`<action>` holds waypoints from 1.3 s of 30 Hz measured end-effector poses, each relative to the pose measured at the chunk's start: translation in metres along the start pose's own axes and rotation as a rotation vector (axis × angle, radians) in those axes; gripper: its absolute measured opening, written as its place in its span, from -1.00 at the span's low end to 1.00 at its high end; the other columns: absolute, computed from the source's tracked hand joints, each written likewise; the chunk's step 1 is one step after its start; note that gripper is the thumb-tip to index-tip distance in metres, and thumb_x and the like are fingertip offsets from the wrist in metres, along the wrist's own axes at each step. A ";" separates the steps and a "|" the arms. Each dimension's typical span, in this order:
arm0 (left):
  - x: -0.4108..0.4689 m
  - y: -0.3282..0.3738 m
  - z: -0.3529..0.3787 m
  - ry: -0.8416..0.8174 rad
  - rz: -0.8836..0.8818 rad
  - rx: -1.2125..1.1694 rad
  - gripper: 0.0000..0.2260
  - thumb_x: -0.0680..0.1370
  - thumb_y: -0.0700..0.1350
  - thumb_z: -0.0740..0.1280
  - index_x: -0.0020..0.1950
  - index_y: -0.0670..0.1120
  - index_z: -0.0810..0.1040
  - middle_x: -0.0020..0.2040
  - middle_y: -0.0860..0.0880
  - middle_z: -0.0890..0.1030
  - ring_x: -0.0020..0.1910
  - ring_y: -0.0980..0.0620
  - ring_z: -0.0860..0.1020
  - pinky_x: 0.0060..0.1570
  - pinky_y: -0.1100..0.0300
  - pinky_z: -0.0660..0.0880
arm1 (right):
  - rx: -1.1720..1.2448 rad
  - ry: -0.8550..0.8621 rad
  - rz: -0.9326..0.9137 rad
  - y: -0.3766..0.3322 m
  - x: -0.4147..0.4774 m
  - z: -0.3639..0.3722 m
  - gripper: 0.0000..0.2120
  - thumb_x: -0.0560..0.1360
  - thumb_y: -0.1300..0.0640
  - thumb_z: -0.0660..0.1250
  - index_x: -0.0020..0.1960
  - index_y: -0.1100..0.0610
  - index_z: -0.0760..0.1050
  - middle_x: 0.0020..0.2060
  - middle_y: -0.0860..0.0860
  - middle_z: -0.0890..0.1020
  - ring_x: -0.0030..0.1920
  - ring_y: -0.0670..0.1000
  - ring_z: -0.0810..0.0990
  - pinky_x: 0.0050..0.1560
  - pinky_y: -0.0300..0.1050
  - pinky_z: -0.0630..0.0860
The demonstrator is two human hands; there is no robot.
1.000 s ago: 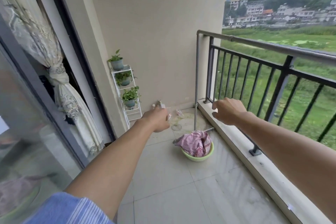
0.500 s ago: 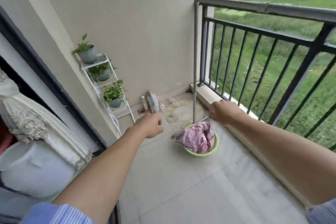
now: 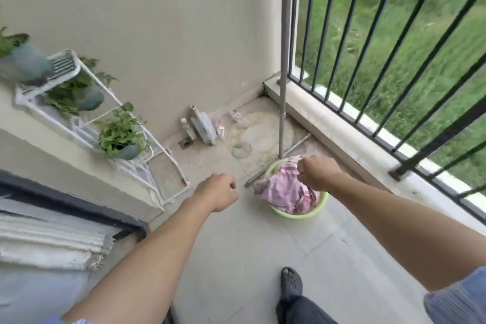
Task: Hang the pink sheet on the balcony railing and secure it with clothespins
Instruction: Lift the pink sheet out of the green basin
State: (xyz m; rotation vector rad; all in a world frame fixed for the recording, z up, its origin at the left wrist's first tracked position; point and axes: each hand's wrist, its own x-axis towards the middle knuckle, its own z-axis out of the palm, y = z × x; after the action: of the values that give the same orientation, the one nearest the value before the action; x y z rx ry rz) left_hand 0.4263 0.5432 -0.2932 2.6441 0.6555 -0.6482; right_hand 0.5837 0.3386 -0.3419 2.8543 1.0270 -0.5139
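The pink sheet [image 3: 278,189] lies crumpled in a light green basin [image 3: 297,216] on the balcony floor, near the foot of a grey upright pole [image 3: 285,60]. My right hand [image 3: 318,171] hovers in front of the sheet's far edge with its fingers curled; I cannot tell whether it touches the cloth. My left hand [image 3: 218,191] is out to the left of the basin, curled into a fist and holding nothing. The black barred balcony railing [image 3: 394,42] runs along the right side. No clothespins are in sight.
A white rack of potted plants [image 3: 79,113] leans by the left wall. Bottles [image 3: 202,126] stand in the far corner. A metal rod [image 3: 297,143] lies on the tiles behind the basin. A concrete kerb [image 3: 342,134] carries the railing. My black shoe [image 3: 290,283] is on the tiles.
The view has tilted down towards the floor. Both arms have come lower and nearer the basin, and the right hand has moved from beside the railing to over the sheet.
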 end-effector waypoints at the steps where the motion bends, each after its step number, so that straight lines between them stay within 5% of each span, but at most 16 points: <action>1: 0.018 -0.006 -0.002 -0.019 0.005 -0.008 -0.75 0.49 -0.03 0.30 0.14 -0.04 0.57 0.05 -0.12 0.61 0.10 -0.14 0.53 0.07 0.08 0.49 | 0.006 -0.021 0.003 -0.002 0.017 0.007 -0.80 0.48 0.04 0.27 0.01 0.09 0.59 0.01 0.09 0.64 0.00 0.13 0.61 -0.15 -0.17 0.47; 3: 0.048 -0.016 -0.005 -0.075 0.010 -0.023 -0.78 0.48 -0.06 0.29 0.09 -0.04 0.59 0.01 -0.10 0.61 0.05 -0.13 0.56 0.05 0.07 0.51 | 0.028 -0.076 0.021 -0.005 0.042 0.017 -0.78 0.48 0.02 0.29 0.07 0.06 0.58 0.06 0.07 0.62 0.05 0.12 0.60 -0.16 -0.20 0.36; 19: 0.368 -0.076 0.021 -0.345 0.339 0.161 -0.77 0.51 -0.05 0.24 0.14 -0.03 0.54 0.07 -0.07 0.61 0.06 -0.12 0.55 -0.01 0.10 0.49 | 0.373 -0.319 0.610 -0.022 0.208 0.138 -0.73 0.52 -0.09 0.22 0.16 -0.02 0.52 0.07 0.08 0.60 0.06 0.17 0.60 -0.02 -0.05 0.50; 25: 0.450 -0.096 0.104 -0.427 0.384 0.214 -0.77 0.53 -0.05 0.23 0.15 -0.02 0.53 0.10 -0.09 0.57 0.05 -0.13 0.54 -0.04 0.11 0.45 | 0.514 -0.401 0.713 -0.039 0.255 0.237 -0.75 0.51 0.01 0.25 0.17 -0.01 0.53 0.09 0.09 0.59 0.08 0.17 0.57 -0.12 -0.10 0.39; 29: 0.501 -0.101 0.180 -0.404 0.423 0.215 -0.83 0.53 -0.07 0.23 0.07 -0.02 0.55 0.02 -0.08 0.63 -0.01 -0.14 0.55 -0.13 0.13 0.42 | 0.555 -0.390 0.730 -0.034 0.288 0.321 -0.71 0.51 0.06 0.25 0.21 0.05 0.49 0.11 0.09 0.60 0.09 0.19 0.57 -0.01 -0.02 0.51; 35: 0.563 -0.092 0.303 -0.372 0.473 0.128 -0.77 0.56 -0.05 0.26 0.20 -0.03 0.51 0.11 -0.06 0.55 0.10 -0.13 0.53 0.01 0.01 0.49 | 0.537 -0.299 0.802 -0.017 0.328 0.452 -0.63 0.54 0.03 0.24 0.33 0.08 0.37 0.23 0.08 0.48 0.16 0.18 0.52 -0.06 0.03 0.46; 39: 0.590 -0.090 0.372 -0.380 0.424 0.033 -0.66 0.55 -0.03 0.30 0.31 -0.04 0.45 0.23 -0.07 0.49 0.20 -0.14 0.48 0.08 0.01 0.46 | 0.738 -0.170 1.147 0.001 0.356 0.514 -0.55 0.48 -0.09 0.34 0.26 0.13 0.38 0.11 0.08 0.50 0.14 0.19 0.50 -0.05 0.06 0.42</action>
State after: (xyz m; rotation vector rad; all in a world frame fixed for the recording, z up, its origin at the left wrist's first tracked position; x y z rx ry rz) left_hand 0.7180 0.6691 -0.9211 2.4685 -0.0240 -0.9900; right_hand 0.6934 0.4660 -0.9444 3.1655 -1.0386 -1.0588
